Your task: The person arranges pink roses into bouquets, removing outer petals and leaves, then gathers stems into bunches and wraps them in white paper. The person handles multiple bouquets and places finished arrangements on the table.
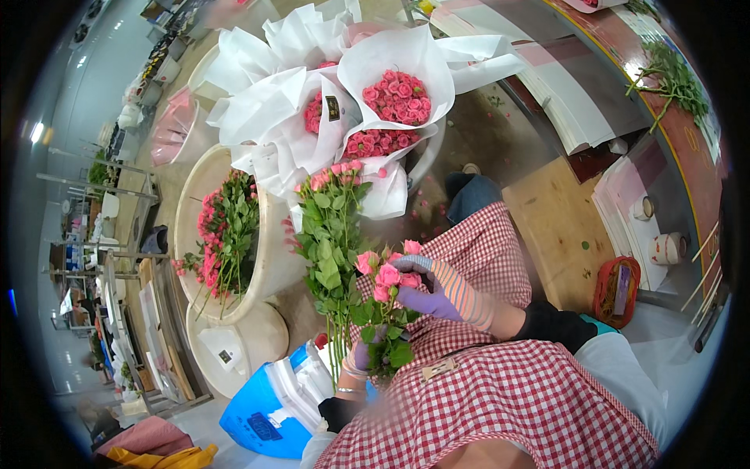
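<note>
The roses (387, 275) are pink with green leaves. The right hand (437, 293) wears a purple glove with orange-and-grey striped fingers; the left hand (358, 359) wears the same. The apron (500, 391) is red-and-white checked. The wrappers (391, 59) are white, the crate (262, 414) blue.

A flower-packing workshop. Round cream tubs of loose pink spray roses (223, 234), white-paper-wrapped pink rose bouquets (391, 102) and stacked pale wrapping sheets (578, 102) on a long red-edged workbench (687, 148) show it.
</note>
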Motion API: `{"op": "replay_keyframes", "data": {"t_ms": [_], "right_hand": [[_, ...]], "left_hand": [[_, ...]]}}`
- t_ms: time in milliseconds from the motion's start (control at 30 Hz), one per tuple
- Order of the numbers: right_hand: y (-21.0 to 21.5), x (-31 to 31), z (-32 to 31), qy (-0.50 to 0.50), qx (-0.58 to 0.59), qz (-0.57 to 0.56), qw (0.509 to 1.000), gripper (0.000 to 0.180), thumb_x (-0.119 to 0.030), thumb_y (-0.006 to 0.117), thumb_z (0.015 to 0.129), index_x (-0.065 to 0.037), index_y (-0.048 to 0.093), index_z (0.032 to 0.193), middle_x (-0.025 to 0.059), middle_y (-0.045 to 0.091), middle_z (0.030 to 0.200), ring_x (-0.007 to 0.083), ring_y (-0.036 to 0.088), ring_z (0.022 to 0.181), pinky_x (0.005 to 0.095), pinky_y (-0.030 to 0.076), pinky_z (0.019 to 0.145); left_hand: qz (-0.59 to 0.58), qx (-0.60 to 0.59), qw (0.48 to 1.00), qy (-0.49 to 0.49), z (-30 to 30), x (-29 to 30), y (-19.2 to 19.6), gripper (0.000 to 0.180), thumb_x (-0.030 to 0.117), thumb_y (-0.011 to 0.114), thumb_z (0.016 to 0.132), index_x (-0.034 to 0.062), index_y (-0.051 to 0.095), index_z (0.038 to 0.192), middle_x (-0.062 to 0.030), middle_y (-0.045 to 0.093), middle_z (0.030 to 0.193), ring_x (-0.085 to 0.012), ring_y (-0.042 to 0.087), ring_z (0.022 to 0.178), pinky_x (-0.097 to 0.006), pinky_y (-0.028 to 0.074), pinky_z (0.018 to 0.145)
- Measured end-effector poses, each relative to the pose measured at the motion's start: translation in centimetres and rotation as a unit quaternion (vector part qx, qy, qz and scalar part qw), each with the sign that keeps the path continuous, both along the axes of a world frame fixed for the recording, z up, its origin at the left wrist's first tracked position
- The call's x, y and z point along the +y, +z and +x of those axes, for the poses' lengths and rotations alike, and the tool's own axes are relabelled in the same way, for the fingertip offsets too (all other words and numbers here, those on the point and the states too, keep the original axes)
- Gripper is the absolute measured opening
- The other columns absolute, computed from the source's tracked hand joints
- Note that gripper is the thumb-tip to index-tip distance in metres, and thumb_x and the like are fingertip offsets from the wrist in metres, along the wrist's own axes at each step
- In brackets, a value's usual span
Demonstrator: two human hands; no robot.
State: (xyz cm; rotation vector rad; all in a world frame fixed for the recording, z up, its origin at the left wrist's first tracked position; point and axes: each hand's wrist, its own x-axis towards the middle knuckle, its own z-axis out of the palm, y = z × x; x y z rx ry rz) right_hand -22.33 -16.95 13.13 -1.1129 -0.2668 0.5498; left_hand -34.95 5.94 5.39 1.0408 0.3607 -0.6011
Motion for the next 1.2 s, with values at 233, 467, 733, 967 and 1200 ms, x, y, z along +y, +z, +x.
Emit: {"op": "replay_keyframes", "data": {"t_ms": [233, 467, 733, 967, 1200], "right_hand": [[-0.8, 0.4, 0.0, -0.049, -0.013, -0.024, 0.998, 0.020, -0.007, 0.065, 0.079, -0.003, 0.055, 0.096, -0.0011, 0.053, 0.088, 0.0065, 0.047, 0.083, 0.0229, 0.042, 0.075], [0.4, 0.5, -0.3, -0.078, -0.018, -0.107, 0.991, 0.017, -0.011, 0.066, 0.079, -0.003, 0.055, 0.089, -0.0024, 0.049, 0.078, 0.0066, 0.044, 0.073, 0.0236, 0.040, 0.066], [-0.3, 0.8, -0.8, -0.106, -0.079, -0.088, 0.987, 0.023, -0.009, 0.065, 0.077, -0.002, 0.055, 0.096, 0.0006, 0.055, 0.085, 0.0075, 0.046, 0.077, 0.0243, 0.041, 0.070], [-0.1, 1.5, -1.1, -0.112, -0.040, -0.083, 0.989, 0.021, -0.008, 0.065, 0.076, -0.002, 0.058, 0.095, 0.0002, 0.057, 0.081, 0.0061, 0.048, 0.074, 0.0232, 0.043, 0.066], [-0.3, 1.3, -1.0, -0.086, 0.052, -0.073, 0.992, 0.016, -0.007, 0.067, 0.074, 0.000, 0.063, 0.088, 0.0009, 0.061, 0.077, 0.0075, 0.053, 0.073, 0.0240, 0.045, 0.066]], "left_hand": [[0.287, -0.116, 0.951, 0.000, 2.8, -1.9, 2.3, 0.035, 0.006, 0.057, 0.085, 0.0017, 0.048, 0.119, -0.0088, 0.056, 0.113, -0.0174, 0.056, 0.098, -0.028, 0.045, 0.087], [0.477, -0.352, 0.792, 0.149, 7.6, -5.5, 11.4, 0.027, 0.001, 0.062, 0.076, 0.0017, 0.057, 0.102, -0.0117, 0.053, 0.113, -0.0189, 0.053, 0.099, -0.030, 0.043, 0.086], [0.525, -0.422, 0.736, 0.073, 9.6, -8.8, 13.9, 0.030, 0.000, 0.072, 0.065, 0.0019, 0.060, 0.093, -0.0121, 0.055, 0.105, -0.0202, 0.058, 0.082, -0.030, 0.048, 0.072], [0.543, -0.439, 0.708, 0.107, 9.7, -9.0, 13.0, 0.025, 0.001, 0.069, 0.069, 0.0013, 0.060, 0.092, -0.0121, 0.058, 0.102, -0.0206, 0.059, 0.079, -0.030, 0.047, 0.068], [0.520, -0.382, 0.758, 0.097, 9.6, -9.2, 13.0, 0.012, 0.000, 0.065, 0.071, 0.0013, 0.058, 0.080, -0.0146, 0.057, 0.107, -0.0268, 0.056, 0.097, -0.036, 0.044, 0.085]]}}
